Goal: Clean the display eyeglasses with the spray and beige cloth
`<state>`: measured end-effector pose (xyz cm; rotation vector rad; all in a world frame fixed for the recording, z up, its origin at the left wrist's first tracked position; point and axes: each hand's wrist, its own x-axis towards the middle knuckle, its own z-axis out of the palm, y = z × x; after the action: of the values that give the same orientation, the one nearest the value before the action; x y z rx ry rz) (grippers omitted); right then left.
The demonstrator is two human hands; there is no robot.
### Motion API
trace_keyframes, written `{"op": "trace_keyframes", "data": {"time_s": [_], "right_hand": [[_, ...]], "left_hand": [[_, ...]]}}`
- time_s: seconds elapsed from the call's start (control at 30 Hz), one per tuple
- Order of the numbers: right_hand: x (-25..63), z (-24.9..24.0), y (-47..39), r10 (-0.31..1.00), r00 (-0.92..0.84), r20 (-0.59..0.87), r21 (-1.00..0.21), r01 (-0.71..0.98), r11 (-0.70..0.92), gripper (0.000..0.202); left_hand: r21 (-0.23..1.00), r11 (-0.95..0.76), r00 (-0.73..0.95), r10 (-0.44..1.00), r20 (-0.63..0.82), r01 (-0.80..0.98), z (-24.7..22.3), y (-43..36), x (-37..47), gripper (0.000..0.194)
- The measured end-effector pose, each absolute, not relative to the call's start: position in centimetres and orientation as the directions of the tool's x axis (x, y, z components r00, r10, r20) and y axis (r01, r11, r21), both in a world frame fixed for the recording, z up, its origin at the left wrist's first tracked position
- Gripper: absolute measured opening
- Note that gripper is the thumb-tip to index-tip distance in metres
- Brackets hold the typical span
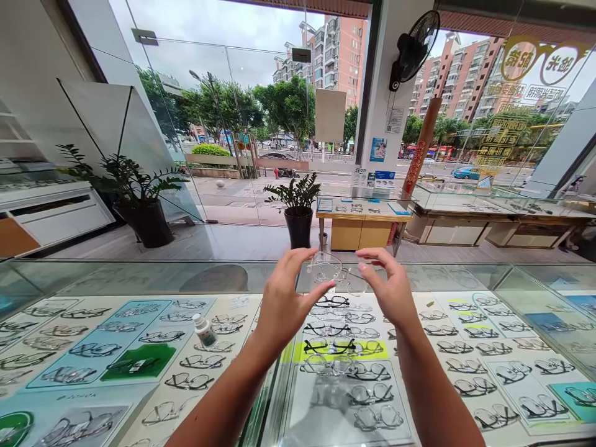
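A pair of thin-rimmed eyeglasses [327, 268] is held up over the glass counter, in front of my body. My left hand [285, 297] grips its left side, index finger at the upper edge and thumb beneath. On the other side, my right hand [393, 290] has its thumb and index finger at the thin frame near the right lens. The clear lenses blend into the background, so the exact contact is hard to see. A small white spray bottle [205, 330] stands on the counter left of my left forearm.
Rows of eyeglasses lie in the glass display counter [267, 403] below my hands, some on a green cloth [139, 366]. Beyond it stand potted plants [298, 218], another display case [361, 226] and large windows facing a street. A black fan [414, 49] hangs on a pillar.
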<state>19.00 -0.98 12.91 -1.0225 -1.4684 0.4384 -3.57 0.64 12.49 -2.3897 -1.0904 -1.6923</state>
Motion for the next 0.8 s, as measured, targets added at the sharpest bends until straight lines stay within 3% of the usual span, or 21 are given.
{"op": "trace_keyframes", "data": {"time_s": [0.13, 0.37, 0.63, 0.8], "right_hand": [[19.0, 12.8, -0.9, 0.803, -0.041, 0.595, -0.732, 0.385, 0.562, 0.011], [19.1, 13.1, -1.1, 0.839, -0.142, 0.524, -0.758, 0.371, 0.537, 0.013], [19.1, 13.6, -1.4, 0.899, -0.277, 0.338, -0.91, 0.146, 0.387, 0.025], [18.7, 13.3, -1.1, 0.907, -0.245, 0.343, -0.928, 0.061, 0.367, 0.028]], "left_hand": [[0.374, -0.769, 0.227, 0.545, 0.807, 0.518, 12.5, 0.2, -3.1, 0.055], [0.424, -0.778, 0.281, 0.583, 0.763, 0.463, 13.0, -0.4, -3.5, 0.058], [0.573, -0.766, 0.298, 0.642, 0.707, 0.291, 13.0, 0.0, -4.2, 0.063], [0.664, -0.731, 0.319, 0.674, 0.666, 0.159, 12.5, 0.7, -3.9, 0.071]]}}
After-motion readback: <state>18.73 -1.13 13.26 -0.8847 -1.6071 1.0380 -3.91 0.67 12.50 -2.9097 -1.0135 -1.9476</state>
